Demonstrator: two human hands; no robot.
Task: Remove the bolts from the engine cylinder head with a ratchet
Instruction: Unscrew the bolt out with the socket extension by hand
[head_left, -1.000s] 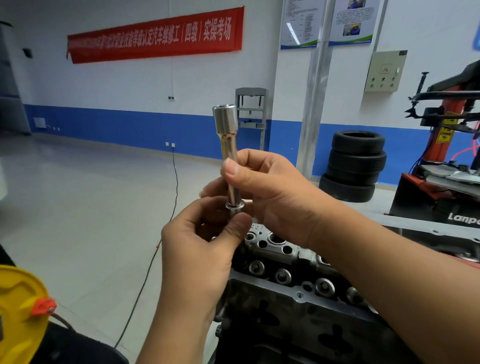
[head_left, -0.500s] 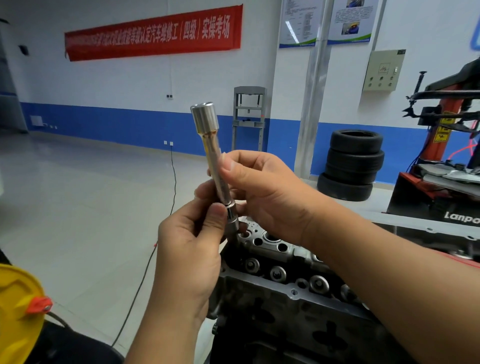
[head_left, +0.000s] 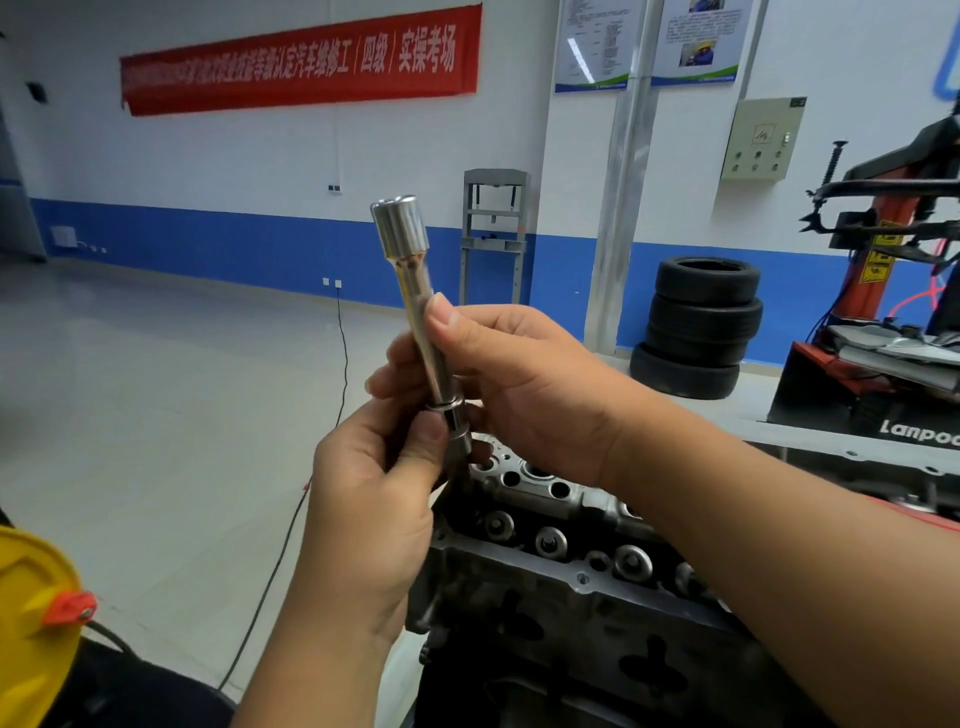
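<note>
My right hand pinched the extension; my left hand gripped its lower socket. I judged I was fitting them; next, seat it on a bolt below.

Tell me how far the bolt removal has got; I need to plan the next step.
Done: cannot tell whether any bolt is out yet. In hand: the right hand and the left hand hold a long metal extension bar, tilted, with a socket on its top end, above the cylinder head. No ratchet handle is in view. Left: fit the tool and undo the bolts.
</note>
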